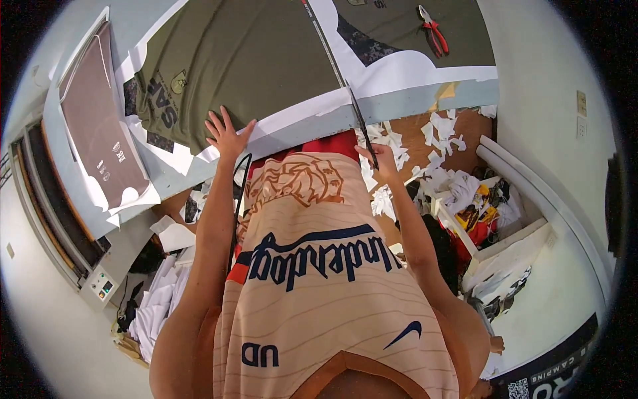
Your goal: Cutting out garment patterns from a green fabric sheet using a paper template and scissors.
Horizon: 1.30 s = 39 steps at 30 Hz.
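Note:
A dark green printed fabric panel [259, 60] with white margins lies on the light-blue table [299, 118]. My left hand [229, 138] rests flat on its near edge, fingers spread. At the table's front edge, my right hand [384, 159] grips a pair of long dark scissors [359, 116]. Their blades point away from me, with the tips at the white margin beside the panel. A narrow dark printed strip [323, 41] runs on from there toward the far side. How far the blades are apart is hard to see.
Red-handled pliers [435, 36] lie on another green panel [458, 56] at far right. A brown panel [103, 126] lies at left, near a machine with a control box [103, 284]. White scraps [442, 133] litter the floor; a wooden bin [512, 243] holds cloth at right.

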Each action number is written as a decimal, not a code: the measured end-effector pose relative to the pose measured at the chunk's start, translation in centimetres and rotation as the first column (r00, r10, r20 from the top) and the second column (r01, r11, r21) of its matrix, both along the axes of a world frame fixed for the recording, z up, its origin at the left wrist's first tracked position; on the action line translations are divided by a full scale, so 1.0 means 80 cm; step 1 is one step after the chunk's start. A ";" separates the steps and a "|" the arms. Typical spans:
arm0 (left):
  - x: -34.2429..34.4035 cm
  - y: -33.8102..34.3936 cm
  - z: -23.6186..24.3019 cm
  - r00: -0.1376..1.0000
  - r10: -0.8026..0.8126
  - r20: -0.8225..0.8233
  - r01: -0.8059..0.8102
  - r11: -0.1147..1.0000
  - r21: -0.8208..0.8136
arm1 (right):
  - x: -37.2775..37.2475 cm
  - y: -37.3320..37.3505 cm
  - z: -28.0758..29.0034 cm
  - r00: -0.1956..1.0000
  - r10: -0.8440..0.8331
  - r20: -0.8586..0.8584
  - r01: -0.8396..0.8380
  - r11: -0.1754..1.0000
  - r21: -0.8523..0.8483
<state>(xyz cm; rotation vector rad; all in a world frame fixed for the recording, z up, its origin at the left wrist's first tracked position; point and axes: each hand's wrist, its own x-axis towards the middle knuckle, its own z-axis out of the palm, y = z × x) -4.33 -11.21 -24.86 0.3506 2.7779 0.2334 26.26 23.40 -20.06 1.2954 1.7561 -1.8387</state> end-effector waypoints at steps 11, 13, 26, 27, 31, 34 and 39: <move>0.003 0.008 -0.001 1.000 0.006 -0.013 -0.006 1.000 0.002 | -0.029 0.021 -0.002 0.999 0.013 -0.047 -0.018 0.995 -0.097; 0.004 0.009 0.001 1.000 0.006 -0.004 -0.006 1.000 0.009 | -0.038 0.020 -0.001 0.999 -0.001 -0.052 -0.005 0.994 -0.109; 0.003 0.010 -0.003 1.000 -0.013 0.025 0.013 1.000 -0.008 | -0.047 0.005 0.004 0.997 -0.073 -0.004 0.072 0.991 -0.116; 0.004 0.010 -0.004 1.000 -0.015 0.026 0.015 1.000 -0.006 | -0.052 0.008 0.005 0.997 -0.068 -0.023 0.065 0.990 -0.126; 0.007 0.010 -0.002 0.999 -0.004 0.033 0.005 1.000 -0.014 | -0.078 0.013 0.017 0.984 -0.152 -0.097 0.135 0.978 -0.161; 0.014 0.015 0.000 1.000 -0.007 0.028 0.008 1.000 -0.011 | -0.064 0.016 0.003 0.990 -0.136 -0.038 0.131 0.983 -0.126; 0.020 0.013 -0.004 1.000 -0.022 -0.002 0.022 1.000 -0.004 | -0.048 0.023 -0.004 0.998 -0.067 -0.009 0.065 0.989 -0.134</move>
